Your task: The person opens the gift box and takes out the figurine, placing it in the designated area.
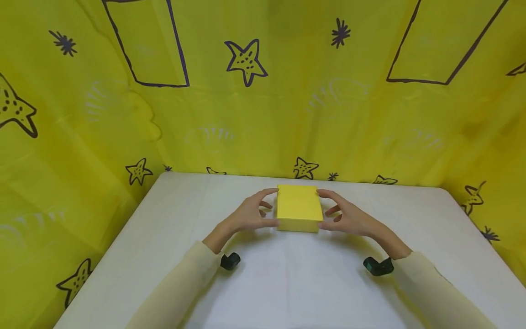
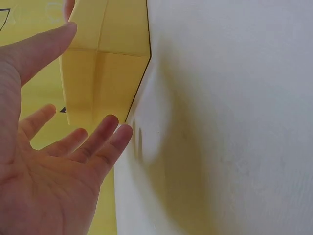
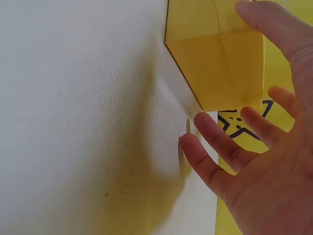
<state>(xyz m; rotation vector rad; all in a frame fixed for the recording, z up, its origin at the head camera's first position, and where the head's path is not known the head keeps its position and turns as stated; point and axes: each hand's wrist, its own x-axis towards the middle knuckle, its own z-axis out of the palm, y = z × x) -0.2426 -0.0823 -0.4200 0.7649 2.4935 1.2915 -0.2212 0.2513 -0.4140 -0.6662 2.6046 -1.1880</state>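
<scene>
Toward the back of white table (image 1: pixel 255 292), see yellow box (image 1: pixel 299 202); likely light, stiff, maybe slick, dentable. Best held near side corners; now pinched there, thumb to index, by left hand (image 1: pixel 249 214) and right hand (image 1: pixel 352 219). Mind patterned curtain (image 1: pixel 287 119) close behind, 2 dark wrist devices (image 1: pixel 231 261) at cuffs.

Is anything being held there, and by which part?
That cannot be told: the left hand and right hand flank the yellow box, thumbs at its near face, but no sure hold shows.

No readable text anywhere.
</scene>
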